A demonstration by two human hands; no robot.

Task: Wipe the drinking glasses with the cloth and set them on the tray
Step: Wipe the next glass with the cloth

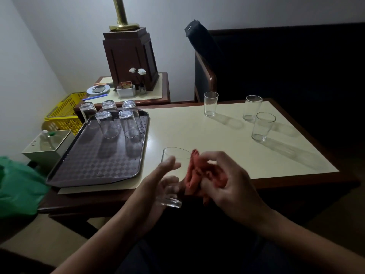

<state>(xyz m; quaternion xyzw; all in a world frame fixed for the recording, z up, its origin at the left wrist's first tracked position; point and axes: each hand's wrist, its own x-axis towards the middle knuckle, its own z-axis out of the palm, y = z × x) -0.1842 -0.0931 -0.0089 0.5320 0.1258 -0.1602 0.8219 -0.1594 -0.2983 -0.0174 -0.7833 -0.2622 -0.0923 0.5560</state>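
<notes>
1. My left hand (158, 180) curls round a clear glass (178, 158), low centre of the frame, tilted, its rim away from me.
2. My right hand (231, 184) grips the bunched red cloth (195, 171), pressed against the glass's side.
3. Five glasses (107, 124) stand upside down on the dark tray (92, 163), left.
4. Three upright glasses (211, 103) wait on the table (197, 131), upper right.
</notes>
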